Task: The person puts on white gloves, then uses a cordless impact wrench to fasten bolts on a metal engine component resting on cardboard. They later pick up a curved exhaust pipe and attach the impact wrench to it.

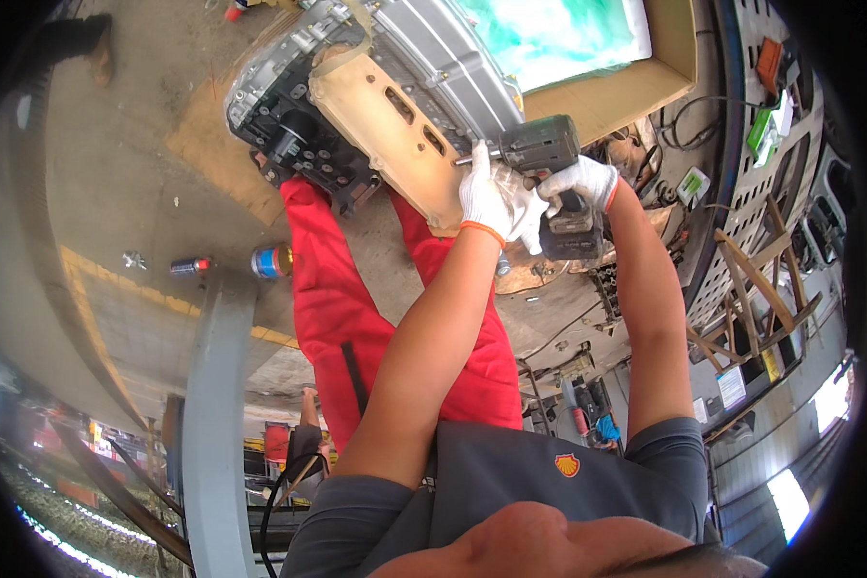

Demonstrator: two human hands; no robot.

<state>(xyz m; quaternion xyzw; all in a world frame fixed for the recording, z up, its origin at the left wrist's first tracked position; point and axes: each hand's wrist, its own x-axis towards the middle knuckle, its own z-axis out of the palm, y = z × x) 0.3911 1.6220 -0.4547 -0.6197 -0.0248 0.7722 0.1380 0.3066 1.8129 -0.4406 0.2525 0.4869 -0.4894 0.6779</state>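
White-gloved, your right hand [580, 188] is wrapped around the power driver [539, 144], its dark body rounded, its battery [573, 243] boxy below that hand. Your left hand [489, 200] sits under the nose, probably steadying the slim bit [465, 161]; its full grip I can't tell. Just left of it, the smooth, slotted tan cover [380, 111] leans along the ribbed metal engine [443, 48].

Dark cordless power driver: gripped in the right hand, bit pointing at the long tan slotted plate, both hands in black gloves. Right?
Not quite: the gloves are white, not black, as the head view shows. The rest holds: the right hand grips the driver, its bit pointing at the plate.
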